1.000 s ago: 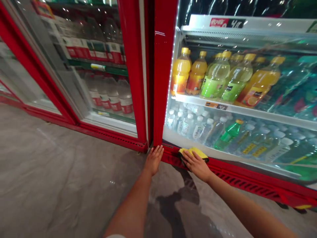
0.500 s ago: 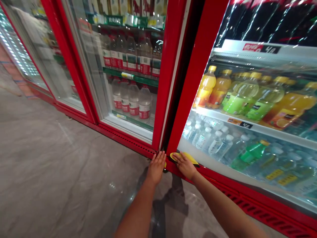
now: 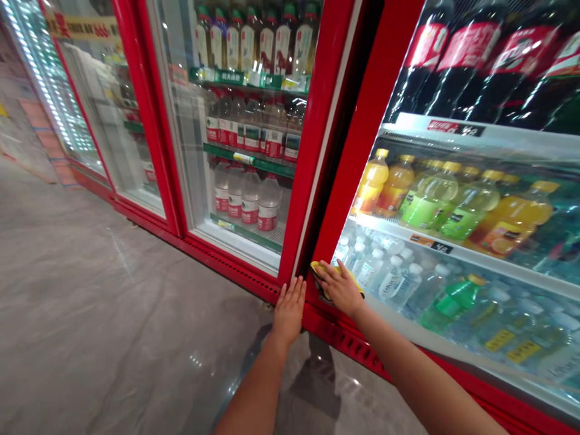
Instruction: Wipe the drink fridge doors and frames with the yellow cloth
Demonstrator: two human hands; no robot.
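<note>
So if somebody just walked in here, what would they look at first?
Probably the big red frame of the bright fridge on the right, with dark, red-labelled bottles on its highest visible shelf. Below them, the orange and yellow-green drinks glow on the middle shelf. Then maybe the yellow cloth under the right hand, at the frame's bottom corner.

The head camera looks forward and steeply down from above the wearer's forearms, slightly tilted, toward red-framed coolers (image 3: 335, 199).

Right cooler (image 3: 366, 121) lit inside, glare streaks on glass (image 3: 446, 90); floor (image 3: 113, 320) dimmer, shadowed, glinting; edges stretched, soft.
</note>
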